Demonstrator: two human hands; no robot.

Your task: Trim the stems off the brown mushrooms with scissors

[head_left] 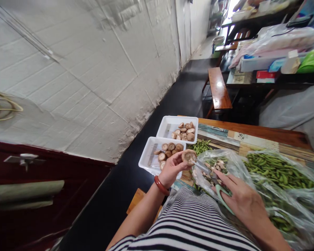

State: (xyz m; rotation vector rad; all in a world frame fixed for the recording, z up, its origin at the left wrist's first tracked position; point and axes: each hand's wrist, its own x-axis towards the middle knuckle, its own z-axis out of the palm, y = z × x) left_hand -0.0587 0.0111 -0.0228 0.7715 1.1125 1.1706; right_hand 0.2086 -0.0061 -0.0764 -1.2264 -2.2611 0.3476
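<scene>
My left hand (172,167), with a red bangle on the wrist, pinches a brown mushroom (189,156) by its cap above the table edge. My right hand (238,197) grips green-handled scissors (211,176), whose blades point at the mushroom's stem. Under the scissors lies a clear plastic bag (230,162) with mushroom stem pieces in it. Two white trays hold more mushrooms: the near tray (149,157) beside my left hand and the far tray (170,124) behind it.
Green bean pods (277,170) fill open plastic bags on the wooden table (264,132) at the right. A wooden bench (218,89) and a cluttered table stand beyond. A white brick wall runs along the left, over a dark floor.
</scene>
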